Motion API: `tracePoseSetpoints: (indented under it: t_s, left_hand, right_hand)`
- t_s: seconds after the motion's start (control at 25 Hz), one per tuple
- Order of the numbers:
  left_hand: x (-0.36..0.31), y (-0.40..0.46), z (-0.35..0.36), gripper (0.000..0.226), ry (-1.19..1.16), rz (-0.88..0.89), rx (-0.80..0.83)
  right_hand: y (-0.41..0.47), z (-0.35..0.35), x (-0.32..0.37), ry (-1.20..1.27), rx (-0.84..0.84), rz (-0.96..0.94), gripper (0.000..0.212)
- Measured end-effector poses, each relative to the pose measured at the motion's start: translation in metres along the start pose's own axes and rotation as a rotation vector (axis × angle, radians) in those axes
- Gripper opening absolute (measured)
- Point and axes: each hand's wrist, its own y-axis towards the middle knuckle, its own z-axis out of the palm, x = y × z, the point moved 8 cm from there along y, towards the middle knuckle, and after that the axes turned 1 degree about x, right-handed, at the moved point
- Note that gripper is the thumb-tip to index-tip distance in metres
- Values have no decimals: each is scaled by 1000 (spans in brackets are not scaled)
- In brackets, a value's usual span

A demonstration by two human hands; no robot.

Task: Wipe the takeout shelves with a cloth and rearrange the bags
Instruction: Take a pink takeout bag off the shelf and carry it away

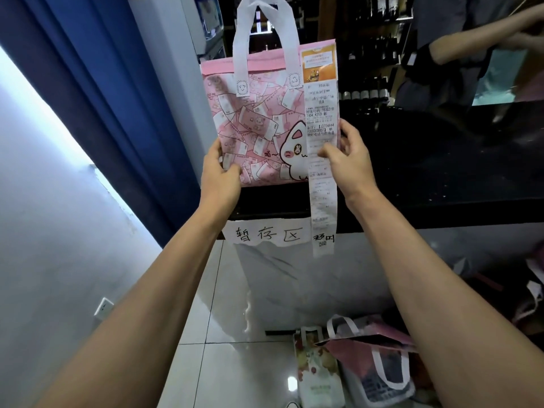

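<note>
Left hand (221, 172): I grip the pink bag (259, 128) at its lower left edge.
Right hand (344, 154): I pinch its right edge over the receipt (321, 160).
Tip: seat it upright on the black shelf (441, 189), frame centre.

left hand (220, 175) gripping | right hand (347, 160) pinching | arms outstretched

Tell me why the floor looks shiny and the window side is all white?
Head view: the glossy tiled floor mirrors a light as a bright spot; daylight along the left wall is overexposed to plain white; the wide lens bends the blue curtain; the pink bag and its receipt stay fairly sharp, while the dark shelves behind are dim.
</note>
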Motion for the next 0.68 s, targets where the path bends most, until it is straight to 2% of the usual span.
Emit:
tracePoseSetpoints:
  t_s: [0.44, 0.68]
  left_hand:
    - [41, 66, 12, 59, -15, -4, 6]
    - [54, 83, 14, 66, 33, 25, 31]
  right_hand:
    - [61, 27, -42, -76, -4, 44, 58]
    - [73, 30, -56, -117, -27, 30, 59]
